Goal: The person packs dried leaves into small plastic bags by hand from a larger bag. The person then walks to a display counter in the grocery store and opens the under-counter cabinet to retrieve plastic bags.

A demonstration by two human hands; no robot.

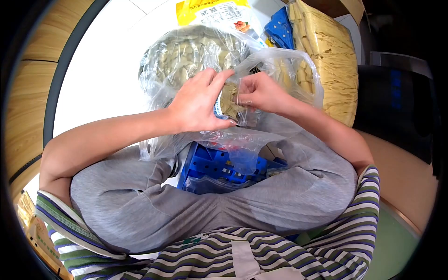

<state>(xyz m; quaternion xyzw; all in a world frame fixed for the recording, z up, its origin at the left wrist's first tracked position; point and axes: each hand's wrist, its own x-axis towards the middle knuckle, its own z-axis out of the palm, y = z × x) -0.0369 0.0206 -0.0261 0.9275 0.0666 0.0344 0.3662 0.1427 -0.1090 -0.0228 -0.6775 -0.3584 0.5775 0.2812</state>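
We see the person's two legs in grey trousers [140, 186] folded wide apart, below the fingers and to either side. Beyond the right fingers, up and to the right, lies a big yellow pack [333, 60]; just past the left fingers, up and to the left, bulges a large clear bag [186, 53] filled with greenish-brown pieces. Under the fingers, between the legs, we find a blue basket [219, 161] with holes in its base, partly covered by loose clear plastic. The left arm comes in from the left, its elbow bent out wide and its forearm almost level; the right arm slants up from the lower right, its forearm aimed at the left hand. We see the left hand [198, 100] back uppermost, thumb and forefinger parted like a bracket, the thumb along the near edge and the forefinger stretched towards the far edge of a small packet [228, 99], which they hold between them. The right hand [266, 92] is half curled, its thumb and forefinger pinched together at the packet's right side; whether they grip its film or its brownish contents, we cannot tell. The packet thus sits right between both sets of fingers.
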